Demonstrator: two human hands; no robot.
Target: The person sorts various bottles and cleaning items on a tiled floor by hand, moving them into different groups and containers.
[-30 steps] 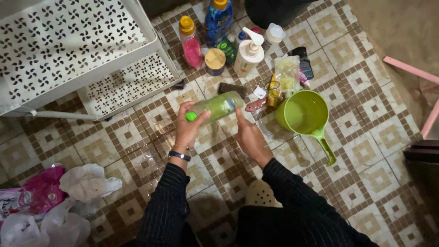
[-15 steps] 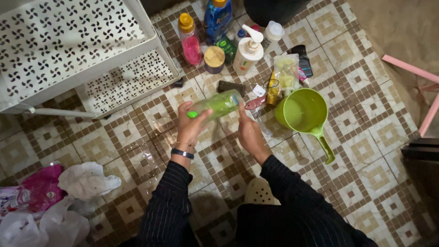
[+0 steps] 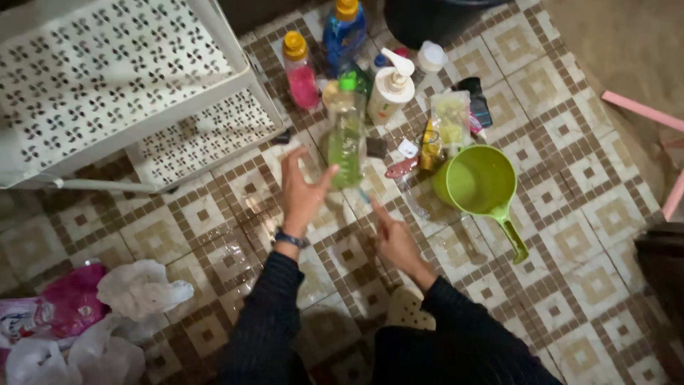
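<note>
Green-tinted clear plastic, blurred in this frame, marks the bottle [image 3: 346, 135], which stands roughly upright with its green cap at the top, just past the fingertips of my left hand [image 3: 299, 192]. That hand is open, fingers spread and thumb stretched toward the bottle's lower part; the blur keeps me from telling whether thumb and plastic touch. My right hand [image 3: 394, 239] sits nearer to me and to the right of the bottle, loosely open with the forefinger pointing up toward the bottle's base, gripping nothing. Both my sleeves are dark cloth with fine pale stripes, and a dark band circles my left wrist.

Glossy mosaic floor tiles [image 3: 563, 178] in brown and cream squares lie under both hands. To the right of my right hand rests a round lime-green plastic dipper [image 3: 479, 182] with a long handle. Beyond the bottle cluster a white pump dispenser [image 3: 390, 89], a pink bottle with a yellow cap [image 3: 301, 68] and a blue bottle [image 3: 343, 28]. To the left of my left hand stands a white perforated metal rack [image 3: 121, 78], and nearer to me on that side lie crumpled white and pink plastic bags [image 3: 135, 292].
</note>
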